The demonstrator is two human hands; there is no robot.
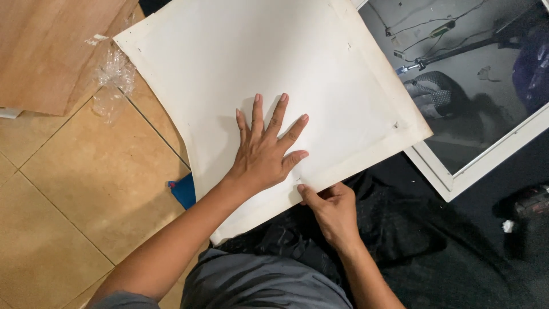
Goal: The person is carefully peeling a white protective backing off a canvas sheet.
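A large off-white board point(274, 63), like the backing of a picture frame, lies tilted across the floor in front of me. My left hand point(266, 149) rests flat on it with fingers spread, near its lower edge. My right hand point(331, 209) pinches that lower edge of the board between thumb and fingers. Small metal tabs or staples show along the board's borders.
A white-framed glass panel point(486, 166) lies at the right, reflecting the room. A plywood sheet point(51, 51) and crumpled clear plastic point(111, 80) sit at upper left on tan tiles. Black cloth point(434, 246) covers the floor at lower right. A blue object point(184, 191) peeks from under the board.
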